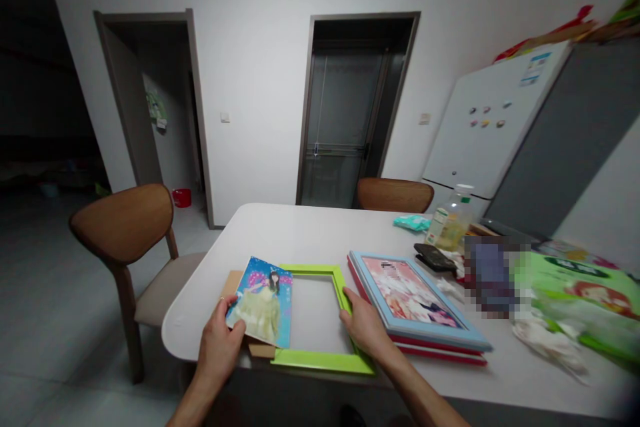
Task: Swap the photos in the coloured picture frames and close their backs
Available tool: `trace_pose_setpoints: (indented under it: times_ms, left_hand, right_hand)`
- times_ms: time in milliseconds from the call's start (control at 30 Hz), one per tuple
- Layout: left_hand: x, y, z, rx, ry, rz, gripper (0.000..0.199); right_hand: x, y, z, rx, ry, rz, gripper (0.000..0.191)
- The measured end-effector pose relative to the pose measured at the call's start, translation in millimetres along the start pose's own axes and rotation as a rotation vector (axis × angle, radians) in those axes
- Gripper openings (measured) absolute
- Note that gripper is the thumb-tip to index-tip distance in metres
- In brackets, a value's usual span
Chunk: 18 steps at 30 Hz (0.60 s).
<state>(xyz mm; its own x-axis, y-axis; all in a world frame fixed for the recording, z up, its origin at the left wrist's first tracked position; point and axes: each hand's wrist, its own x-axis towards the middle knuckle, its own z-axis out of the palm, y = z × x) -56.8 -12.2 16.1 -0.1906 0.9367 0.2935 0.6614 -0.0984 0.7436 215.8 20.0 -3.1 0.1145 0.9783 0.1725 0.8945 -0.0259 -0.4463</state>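
Observation:
My left hand (219, 335) pinches the left edge of a photo print (264, 307), thumb on top. The print shows a figure in a pale yellow dress on a blue ground. Under it a brown cardboard sheet (262, 349) shows along two sides. The print overlaps the left side of a lime-green picture frame (320, 361), which lies on the white table (300, 230); the tabletop shows through its opening. On the frame's right side, my right hand (363, 321) is closed around the bar. Close by that hand lies a light blue framed picture (425, 328) atop red-edged frames (443, 355).
On the table's right are a dark wallet-like item (434, 257), a clear bottle (451, 219), a teal packet (411, 222), a green bag (580, 280) and crumpled tissue (547, 345). Wooden chairs stand left (125, 223) and behind (395, 195). A fridge (493, 120) is back right.

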Motion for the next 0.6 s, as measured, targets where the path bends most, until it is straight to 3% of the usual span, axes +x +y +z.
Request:
trace_pose_setpoints:
  times_ms: [167,300,467,600]
  left_hand:
    - [-8,-17,3.8,0.154,-0.09,0.052,0.035]
    - [-12,-18,4.1,0.316,-0.071,0.146,0.034]
    - [-13,-16,1.1,0.407,-0.083,0.171,0.034]
    - [-13,-16,-1.6,0.423,-0.057,0.198,0.031]
  right_hand:
    - [-2,0,6,-0.116,0.036,-0.046,0.049]
    - [-2,-1,8,-0.159,0.043,-0.072,0.046]
    - [-3,-2,6,-0.165,0.03,-0.08,0.044]
    - [-8,-17,3,-0.078,0.129,-0.133,0.043]
